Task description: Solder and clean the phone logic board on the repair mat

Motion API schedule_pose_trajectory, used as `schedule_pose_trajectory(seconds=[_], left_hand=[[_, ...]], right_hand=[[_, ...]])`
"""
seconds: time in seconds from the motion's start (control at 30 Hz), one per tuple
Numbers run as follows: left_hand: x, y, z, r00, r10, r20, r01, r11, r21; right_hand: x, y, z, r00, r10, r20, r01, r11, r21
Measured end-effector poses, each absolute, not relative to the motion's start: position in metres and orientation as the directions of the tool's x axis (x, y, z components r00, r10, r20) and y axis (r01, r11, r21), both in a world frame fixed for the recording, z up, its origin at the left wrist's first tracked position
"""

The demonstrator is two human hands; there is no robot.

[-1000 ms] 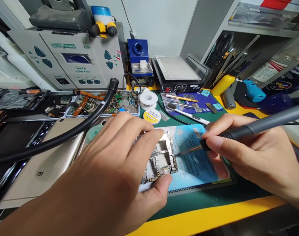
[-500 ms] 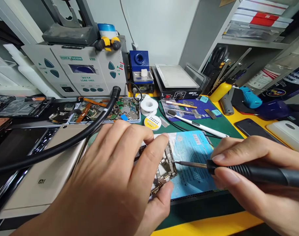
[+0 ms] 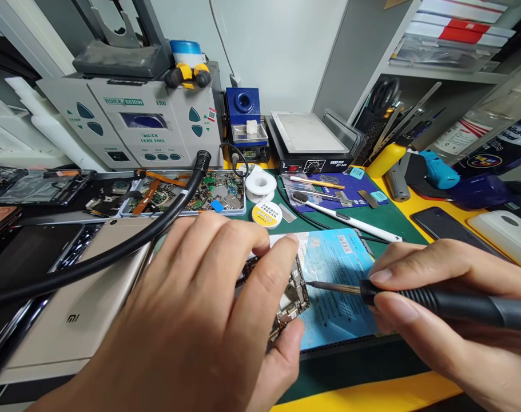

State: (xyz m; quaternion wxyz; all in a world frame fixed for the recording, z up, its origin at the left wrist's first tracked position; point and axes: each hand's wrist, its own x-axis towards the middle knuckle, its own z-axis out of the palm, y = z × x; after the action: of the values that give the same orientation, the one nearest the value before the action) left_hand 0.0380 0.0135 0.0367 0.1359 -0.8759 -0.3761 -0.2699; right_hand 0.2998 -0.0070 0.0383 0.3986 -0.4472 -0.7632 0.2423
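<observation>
Silvery metal parts cover the circuit board (image 3: 301,289), which lies pinched between the thumb and index finger of the left hand (image 3: 204,297), tilted over the blue sheet (image 3: 337,286). Its exposed edge juts out to the right of those two fingertips, between them. The left hand's fingers are bent and gripping the board. The right hand's fingers are closed around the dark front grip of the soldering iron (image 3: 457,306), whose thin metal tip points left from the fingers to the board's right edge; whether it touches or stops just beside it is hard to tell.

The back of the left hand hides much of the board, so its full outline cannot be made out, and its smallest parts are too fine to tell apart. The picture's right edge cuts off the iron's rear end and part of the right hand.

Counted, there are two hands, one board in the grip, one iron and one blue sheet, which rests beneath the board on the green mat (image 3: 350,366). Beyond the left fingertips are one round tin (image 3: 266,214) with a yellow-and-white label and, past it, a white spool (image 3: 261,184). One white-handled brush (image 3: 346,217) lies beyond the right fingertips. Left of the left hand's knuckles, one black hose (image 3: 157,229) crosses above one gold phone (image 3: 75,320).
</observation>
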Motion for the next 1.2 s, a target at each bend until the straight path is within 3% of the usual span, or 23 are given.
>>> schedule_pose_trajectory(seconds=[0.47, 0.77, 1.2], left_hand=[[0.038, 0.014, 0.033, 0.595, 0.553, 0.583, 0.704, -0.709, -0.046], [0.037, 0.012, 0.036, 0.606, 0.55, 0.575, 0.704, -0.707, -0.065], [0.036, 0.014, 0.033, 0.591, 0.563, 0.578, 0.715, -0.697, -0.051]], right_hand=[[0.284, -0.013, 0.043, -0.103, 0.917, 0.385, 0.536, 0.378, -0.755], [0.288, -0.012, 0.046, -0.199, 0.875, 0.442, 0.588, 0.468, -0.66], [0.288, -0.011, 0.045, -0.199, 0.863, 0.464, 0.615, 0.478, -0.627]])
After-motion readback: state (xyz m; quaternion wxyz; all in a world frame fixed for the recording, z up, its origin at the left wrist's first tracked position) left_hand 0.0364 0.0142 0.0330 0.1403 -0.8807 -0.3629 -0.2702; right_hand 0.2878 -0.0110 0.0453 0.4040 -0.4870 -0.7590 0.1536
